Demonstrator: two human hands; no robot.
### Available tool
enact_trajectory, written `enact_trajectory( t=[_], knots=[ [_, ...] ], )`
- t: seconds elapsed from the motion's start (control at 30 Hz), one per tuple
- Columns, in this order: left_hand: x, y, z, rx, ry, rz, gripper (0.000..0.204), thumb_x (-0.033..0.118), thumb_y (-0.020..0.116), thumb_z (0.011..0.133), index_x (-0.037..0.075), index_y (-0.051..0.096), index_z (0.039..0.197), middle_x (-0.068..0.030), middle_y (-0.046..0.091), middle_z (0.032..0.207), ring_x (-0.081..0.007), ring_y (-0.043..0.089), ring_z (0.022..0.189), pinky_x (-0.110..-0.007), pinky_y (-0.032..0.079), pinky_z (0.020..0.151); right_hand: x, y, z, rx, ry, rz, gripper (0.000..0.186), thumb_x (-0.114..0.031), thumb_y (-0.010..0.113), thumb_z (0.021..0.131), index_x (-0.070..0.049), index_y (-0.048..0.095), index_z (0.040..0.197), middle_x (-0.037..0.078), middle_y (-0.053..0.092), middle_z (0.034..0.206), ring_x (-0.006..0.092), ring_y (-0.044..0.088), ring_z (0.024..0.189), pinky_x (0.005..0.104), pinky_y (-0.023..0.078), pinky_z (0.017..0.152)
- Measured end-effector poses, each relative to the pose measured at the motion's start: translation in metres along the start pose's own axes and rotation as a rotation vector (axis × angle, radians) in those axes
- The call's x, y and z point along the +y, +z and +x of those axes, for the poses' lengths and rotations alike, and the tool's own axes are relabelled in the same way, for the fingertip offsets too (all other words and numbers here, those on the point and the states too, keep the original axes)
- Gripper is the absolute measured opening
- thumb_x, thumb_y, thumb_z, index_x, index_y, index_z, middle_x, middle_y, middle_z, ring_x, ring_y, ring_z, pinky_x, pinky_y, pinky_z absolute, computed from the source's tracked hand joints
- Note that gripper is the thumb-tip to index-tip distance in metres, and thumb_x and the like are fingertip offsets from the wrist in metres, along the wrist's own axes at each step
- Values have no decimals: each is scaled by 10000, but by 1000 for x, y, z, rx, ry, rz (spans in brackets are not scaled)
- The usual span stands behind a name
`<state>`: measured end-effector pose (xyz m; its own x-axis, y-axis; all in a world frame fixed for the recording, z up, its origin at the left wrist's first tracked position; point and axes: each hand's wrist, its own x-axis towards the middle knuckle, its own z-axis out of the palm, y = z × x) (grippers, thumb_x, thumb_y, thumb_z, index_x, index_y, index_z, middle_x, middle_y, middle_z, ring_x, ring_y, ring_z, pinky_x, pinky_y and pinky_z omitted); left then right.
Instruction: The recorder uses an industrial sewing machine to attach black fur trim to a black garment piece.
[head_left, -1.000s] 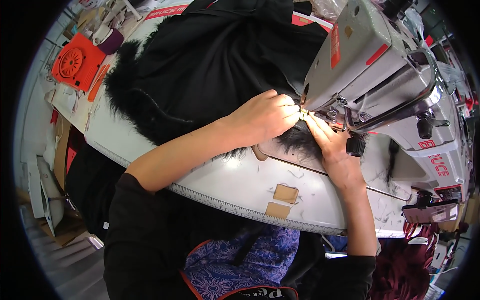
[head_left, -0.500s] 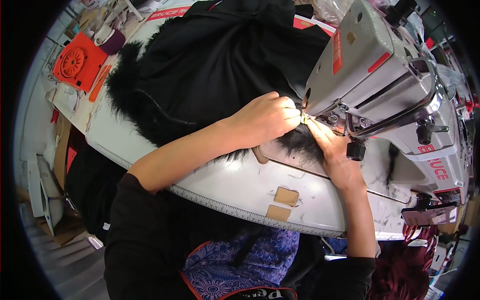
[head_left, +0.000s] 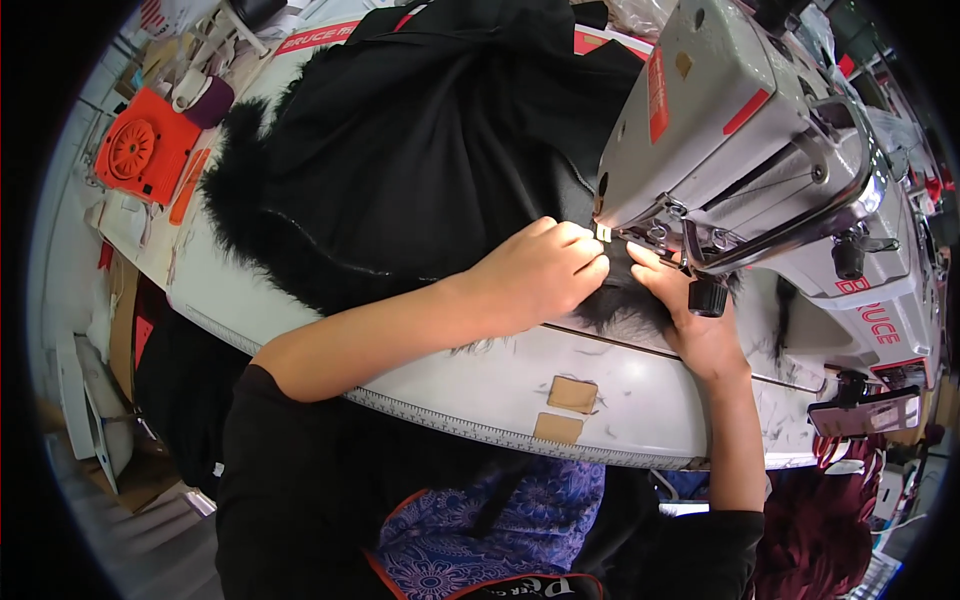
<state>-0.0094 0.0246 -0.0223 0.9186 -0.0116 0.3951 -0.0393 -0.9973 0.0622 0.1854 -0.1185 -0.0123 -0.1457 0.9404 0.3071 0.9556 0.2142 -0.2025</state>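
Observation:
A black garment [head_left: 430,150] with a fluffy fur edge [head_left: 235,180] is spread over the white sewing table [head_left: 470,385]. Its near right part lies at the needle area of a white sewing machine [head_left: 690,110], where a small light shines. My left hand [head_left: 550,270] is closed on the fabric just left of the needle, fingers curled under. Right of the needle, my right hand [head_left: 695,315] rests on the fur and fabric with its fingers stretched toward the presser foot. The machine's metal bar and black knob [head_left: 707,297] partly cover that hand.
A measuring tape strip [head_left: 440,418] runs along the table's near edge, with two tan patches [head_left: 572,394] behind it. An orange box-shaped device [head_left: 148,145] and a purple roll [head_left: 210,100] stand at the far left. Dark red fabric [head_left: 820,530] hangs at the lower right.
My left hand has moved slightly down and left, away from the needle. My right hand has drawn back down and right, leaving a gap between the two hands. The garment has shifted slightly.

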Motion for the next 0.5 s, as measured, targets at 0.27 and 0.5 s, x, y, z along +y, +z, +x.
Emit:
enact_trajectory(
  t=[0.27,0.5],
  knots=[
    [23,7,-1,14,-79,202,360,89,568,718,-21,544,1061,-116,512,1006,-250,524,934,-315,421,748,-21,-10,9,-37,23,-69,524,61,632,558,-47,549,1064,80,605,1163,292,568,1022,397,430,915],
    [22,-24,-17,90,-137,232,242,106,602,677,16,547,896,-87,509,901,-206,527,887,-320,404,788,-28,8,3,128,-13,-21,417,89,646,545,-29,567,938,69,594,1100,249,565,1034,312,526,766]
  ],
)
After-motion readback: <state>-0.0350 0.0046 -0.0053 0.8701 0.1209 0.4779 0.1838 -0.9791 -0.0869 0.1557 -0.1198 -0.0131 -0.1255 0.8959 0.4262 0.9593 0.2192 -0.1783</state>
